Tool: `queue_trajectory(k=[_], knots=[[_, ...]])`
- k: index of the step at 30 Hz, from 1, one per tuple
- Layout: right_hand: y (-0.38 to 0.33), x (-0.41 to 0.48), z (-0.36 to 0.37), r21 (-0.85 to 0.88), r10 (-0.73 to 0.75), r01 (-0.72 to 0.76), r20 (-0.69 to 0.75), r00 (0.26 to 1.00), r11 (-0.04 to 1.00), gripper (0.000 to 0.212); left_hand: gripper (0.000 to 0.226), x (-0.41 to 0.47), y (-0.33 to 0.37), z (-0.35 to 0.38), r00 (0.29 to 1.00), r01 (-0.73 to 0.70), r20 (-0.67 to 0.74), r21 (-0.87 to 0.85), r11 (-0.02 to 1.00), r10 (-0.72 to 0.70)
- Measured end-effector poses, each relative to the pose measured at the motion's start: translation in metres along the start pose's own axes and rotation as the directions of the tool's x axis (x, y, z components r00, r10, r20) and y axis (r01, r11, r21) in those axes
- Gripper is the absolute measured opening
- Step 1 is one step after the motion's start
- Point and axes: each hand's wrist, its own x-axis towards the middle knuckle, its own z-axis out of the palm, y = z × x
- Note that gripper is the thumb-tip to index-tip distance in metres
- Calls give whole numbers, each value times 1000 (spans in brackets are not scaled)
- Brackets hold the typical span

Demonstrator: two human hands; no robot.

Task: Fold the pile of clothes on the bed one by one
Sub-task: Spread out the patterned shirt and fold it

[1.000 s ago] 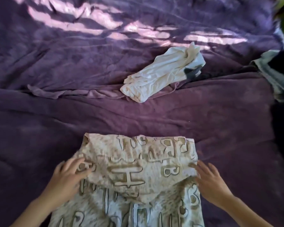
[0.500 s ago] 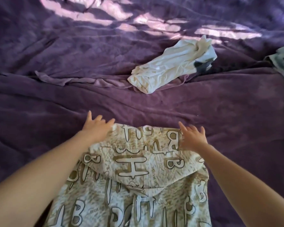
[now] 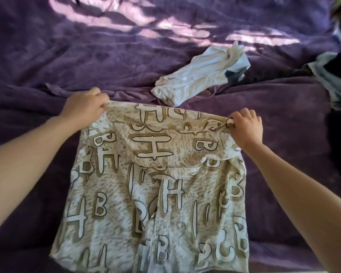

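Printed garment point(image 3: 158, 194), beige and white with big B and H letters, is lying spread on the near middle of the purple bedspread point(image 3: 47, 62), its near edge running out past the bottom of the frame. Left hand point(image 3: 85, 109) is gripping the far left corner, fingers curled over the fabric edge. Right hand point(image 3: 246, 127) is pinching the far right corner, fingertips bunching the cloth there. The far edge is stretching in a taut line between the two hands, dipping slightly toward the right. A folded-over flap is showing below that edge, its curved lower border crossing the garment about a third of the way down. Left side edge is slanting outward toward the near left; right side edge is running nearly straight toward the near side. Both forearms are coming in from the near corners, flanking the garment.

Folded white garment point(image 3: 201, 75) is lying far right of centre, its near end close to the taut far edge but apart from it. A ridge in the bedspread is running left to right just beyond the hands. Pile of clothes point(image 3: 331, 81), grey-blue with a dark piece on top, is sitting at the right edge, well apart from the right hand. Broad purple cover is showing left of the printed garment, on the right between it and the pile, and across the far side, where sun patches are falling.
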Motion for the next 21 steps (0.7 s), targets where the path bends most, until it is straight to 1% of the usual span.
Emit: queue_trajectory(k=[2, 3, 5, 7, 9, 10, 11, 12, 13, 14, 15, 16, 17, 18, 19, 20, 21], knots=[[-2, -10, -4, 23, -14, 13, 19, 1000, 1000, 24, 14, -11, 2, -2, 998, -17, -64, 13, 1000, 17], [0, -19, -4, 46, -39, 37, 26, 999, 998, 23, 15, -22, 3, 0, 997, -23, -68, 12, 1000, 24], [6, -47, -2, 66, -135, 133, 27, 991, 989, 24, 21, -55, 5, 7, 997, -44, -67, -31, 999, 42], [14, -87, 7, 69, -246, 245, 5, 969, 967, 32, 28, -99, 6, 22, 994, -78, -81, -88, 993, 70], [19, -133, 18, 94, -352, 347, 42, 935, 933, 25, 38, -148, 9, 39, 991, -115, -79, -119, 986, 106], [21, -155, 25, 107, -406, 396, 86, 910, 912, 24, 39, -172, 11, 46, 991, -127, -57, -134, 983, 120], [23, -176, 35, 107, -448, 436, 150, 881, 894, 29, 37, -196, 14, 54, 989, -149, -23, -138, 979, 147], [25, -194, 46, 105, -464, 453, 275, 842, 885, 36, 32, -217, 17, 60, 984, -174, 26, -113, 978, 178], [26, -208, 56, 84, -448, 461, 441, 778, 883, 47, 33, -237, 20, 69, 975, -196, 96, -74, 978, 202], [26, -216, 64, 39, -417, 484, 570, 708, 874, 55, 40, -253, 22, 76, 958, -210, 192, -26, 977, 211], [23, -220, 69, -4, -388, 500, 624, 678, 866, 54, 49, -264, 23, 84, 931, -218, 304, 13, 976, 204], [19, -220, 70, -35, -377, 513, 635, 674, 858, 47, 52, -269, 23, 87, 903, -210, 392, 47, 977, 175], [14, -215, 67, -41, -378, 506, 615, 692, 861, 40, 45, -267, 24, 88, 905, -200, 393, 54, 978, 164], [7, -208, 64, -30, -383, 482, 562, 733, 876, 35, 30, -260, 27, 83, 918, -170, 368, 40, 985, 144], [0, -198, 60, -25, -370, 437, 489, 790, 899, 26, 20, -250, 30, 80, 943, -131, 312, 14, 991, 120], [-9, -186, 55, -16, -338, 380, 423, 841, 925, 22, 25, -236, 35, 76, 960, -71, 271, -5, 997, 70], [-15, -176, 52, -46, -291, 333, 387, 875, 942, 30, 31, -221, 41, 73, 973, -39, 229, -18, 999, 42]])
